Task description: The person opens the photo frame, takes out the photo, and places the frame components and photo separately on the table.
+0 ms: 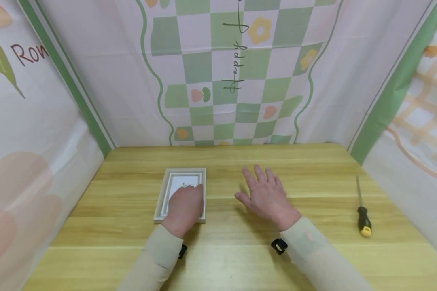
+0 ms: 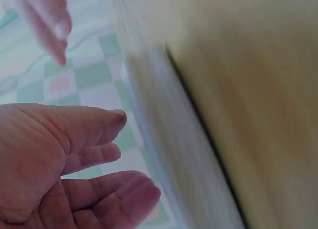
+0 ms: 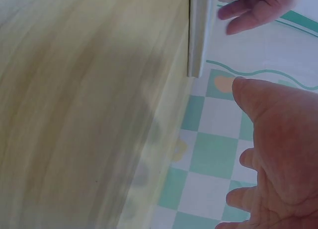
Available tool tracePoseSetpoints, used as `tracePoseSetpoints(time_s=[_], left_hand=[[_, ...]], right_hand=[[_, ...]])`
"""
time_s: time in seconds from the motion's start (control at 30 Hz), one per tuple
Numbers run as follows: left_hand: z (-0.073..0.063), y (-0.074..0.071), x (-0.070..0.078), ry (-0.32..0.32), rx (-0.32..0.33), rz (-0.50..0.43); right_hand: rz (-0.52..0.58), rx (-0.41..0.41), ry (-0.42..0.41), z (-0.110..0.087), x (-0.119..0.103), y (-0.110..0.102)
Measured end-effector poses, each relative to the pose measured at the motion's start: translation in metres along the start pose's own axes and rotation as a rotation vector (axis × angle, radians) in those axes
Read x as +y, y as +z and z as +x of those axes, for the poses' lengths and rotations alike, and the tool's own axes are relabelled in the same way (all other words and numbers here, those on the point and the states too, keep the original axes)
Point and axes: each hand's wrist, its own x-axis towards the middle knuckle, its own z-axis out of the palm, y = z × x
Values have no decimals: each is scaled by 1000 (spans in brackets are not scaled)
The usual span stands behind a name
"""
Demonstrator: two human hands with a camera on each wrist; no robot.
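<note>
A pale picture frame lies flat on the left part of the wooden table, a white print with a small sprig in it. Above its lower half hovers my left hand, which hides part of the print. In the left wrist view that hand has its fingers loosely bent, a gap between them and the frame, and nothing held. My right hand, fingers spread, is over the table to the right of the frame. The right wrist view shows this hand holding nothing.
A screwdriver with a black and yellow handle lies near the table's right edge, its shaft pointing away from me. Printed cloth with green checks hangs behind the wooden table, and more cloth hangs on both sides.
</note>
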Motion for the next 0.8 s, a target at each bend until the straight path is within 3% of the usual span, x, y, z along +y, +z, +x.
tracePoseSetpoints(time_s=[0.2, 0.4, 0.57, 0.8], left_hand=[[-4, -14, -29, -205, -85, 9], [-7, -17, -53, -386, -165, 2], [-9, -16, -65, -427, -230, -13], [-10, -13, -72, -424, -298, -26]], right_hand=[[-18, -6, -7, 4, -6, 4], [-26, -28, -12, 8, -13, 6], [-28, -22, -31, 13, -23, 7], [-21, -49, -43, 19, -39, 10]])
